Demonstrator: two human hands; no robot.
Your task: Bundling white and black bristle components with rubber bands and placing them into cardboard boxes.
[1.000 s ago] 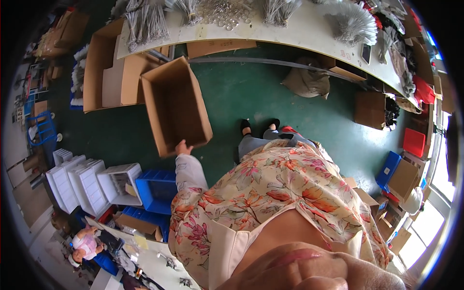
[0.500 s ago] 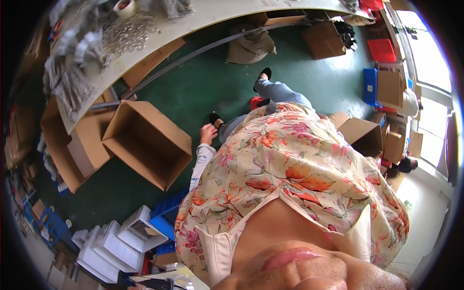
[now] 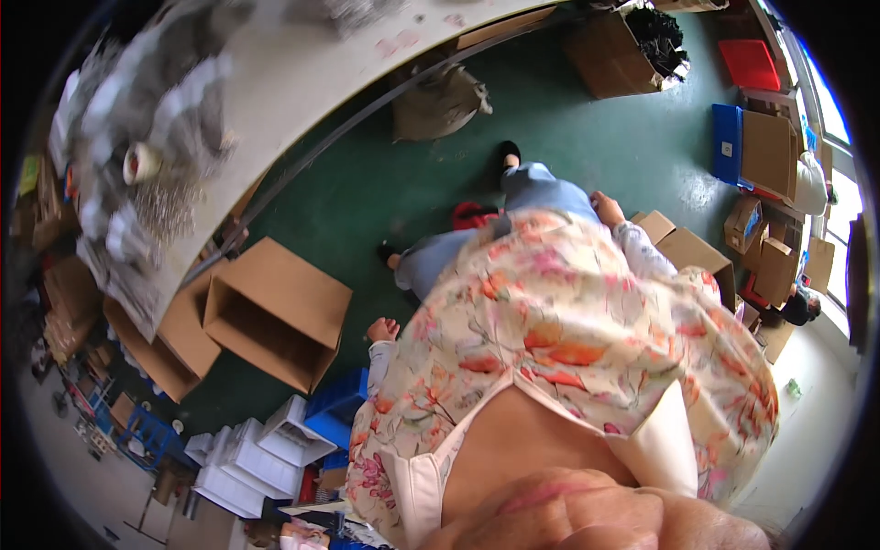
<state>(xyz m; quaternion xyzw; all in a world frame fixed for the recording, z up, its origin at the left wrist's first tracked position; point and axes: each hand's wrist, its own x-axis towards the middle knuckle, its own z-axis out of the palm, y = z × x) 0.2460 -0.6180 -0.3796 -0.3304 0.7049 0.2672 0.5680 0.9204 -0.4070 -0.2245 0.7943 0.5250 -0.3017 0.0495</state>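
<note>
My left hand (image 3: 383, 330) hangs by my side at the left, below the hip. Its fingers are loosely bent and apart, with nothing in them. Nearest to it is an open, empty cardboard box (image 3: 284, 293) lying tilted on the floor, a short gap away. On the other side my right hand (image 3: 607, 209) is beside my thigh, touching or close to the blue trousers (image 3: 548, 191). It looks relaxed and holds nothing that I can see, though part of it is turned away.
A long pale worktable (image 3: 302, 78) curves along the upper left, bearing clear plastic pieces and a tape roll (image 3: 141, 163). A sack (image 3: 440, 103) and a carton of black items (image 3: 610, 60) stand ahead. White bins (image 3: 247, 463) and blue crates (image 3: 337, 403) lie behind left; cartons (image 3: 768, 156) line the right.
My body has turned and stepped along the green floor. The right hand has come into view, and the left hand has swung back. The table and boxes have shifted in view.
</note>
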